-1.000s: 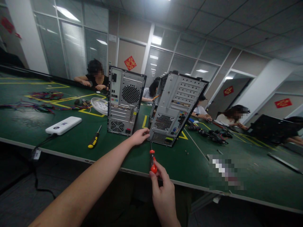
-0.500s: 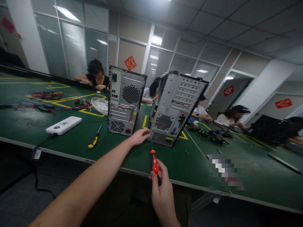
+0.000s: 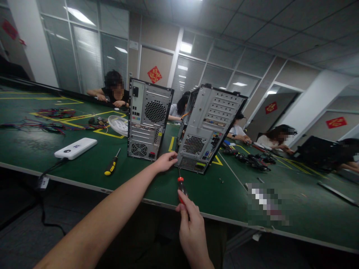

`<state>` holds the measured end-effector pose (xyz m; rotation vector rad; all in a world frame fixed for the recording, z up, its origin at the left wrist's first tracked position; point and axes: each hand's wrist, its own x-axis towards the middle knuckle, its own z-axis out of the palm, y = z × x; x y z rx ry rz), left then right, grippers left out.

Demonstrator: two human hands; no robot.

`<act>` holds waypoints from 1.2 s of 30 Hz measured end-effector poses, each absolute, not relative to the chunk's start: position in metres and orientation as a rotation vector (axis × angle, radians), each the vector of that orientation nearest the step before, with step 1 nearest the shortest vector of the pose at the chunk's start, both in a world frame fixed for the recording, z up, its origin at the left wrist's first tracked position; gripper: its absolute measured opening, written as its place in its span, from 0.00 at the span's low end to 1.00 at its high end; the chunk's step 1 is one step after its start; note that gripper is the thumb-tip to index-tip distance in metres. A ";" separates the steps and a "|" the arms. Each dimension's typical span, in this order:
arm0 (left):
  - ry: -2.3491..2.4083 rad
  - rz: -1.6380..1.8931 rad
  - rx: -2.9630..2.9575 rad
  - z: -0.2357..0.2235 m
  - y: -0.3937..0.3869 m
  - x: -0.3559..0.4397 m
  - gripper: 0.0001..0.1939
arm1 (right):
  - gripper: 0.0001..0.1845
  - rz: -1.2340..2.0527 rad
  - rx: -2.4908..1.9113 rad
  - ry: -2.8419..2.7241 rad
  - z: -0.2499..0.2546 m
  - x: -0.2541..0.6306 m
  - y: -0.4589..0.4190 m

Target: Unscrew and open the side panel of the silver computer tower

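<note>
My right hand [image 3: 192, 224] is wrapped round the handle of a red and black screwdriver [image 3: 181, 184], whose shaft points away from me at the lower left corner of a grey computer case [image 3: 193, 123]. That case stands upright with its rear panel, ports and vents facing me. At the same corner, my left hand [image 3: 166, 162] has its fingertips closed together near the screwdriver's tip. What those fingertips pinch, if anything, is too small to see. A second computer case [image 3: 150, 123] stands upright to the left, rear side towards me.
On the green table [image 3: 157, 186] lie a yellow and black screwdriver [image 3: 112, 166], a white power bank [image 3: 75, 148] with a cable, small screws [image 3: 221, 180] and black cables [image 3: 252, 158]. A white round basket [image 3: 117, 125] and loose wires [image 3: 42, 125] lie further left. Several people sit across the table.
My right hand's fingers have shifted on the screwdriver handle, opening slightly and then closing further forward round it. My left hand and both computer cases have stayed in place.
</note>
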<state>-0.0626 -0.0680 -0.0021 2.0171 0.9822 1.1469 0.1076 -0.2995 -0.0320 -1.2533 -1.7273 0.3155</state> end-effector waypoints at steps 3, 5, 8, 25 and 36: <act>0.990 1.137 2.028 -0.002 -0.067 -0.063 0.07 | 0.22 0.309 -1.242 -1.732 -0.032 0.107 -0.299; 0.995 1.132 2.033 -0.002 -0.067 -0.063 0.07 | 0.20 0.296 -1.227 -1.751 -0.030 0.107 -0.299; 1.000 1.134 2.035 -0.002 -0.068 -0.063 0.06 | 0.19 0.276 -1.210 -1.786 -0.029 0.107 -0.299; 0.979 1.147 2.028 -0.007 -0.064 -0.063 0.08 | 0.20 0.363 -1.294 -1.619 -0.032 0.107 -0.298; 1.025 1.147 2.040 -0.003 -0.068 -0.062 0.08 | 0.24 0.439 -1.299 -1.579 -0.034 0.107 -0.298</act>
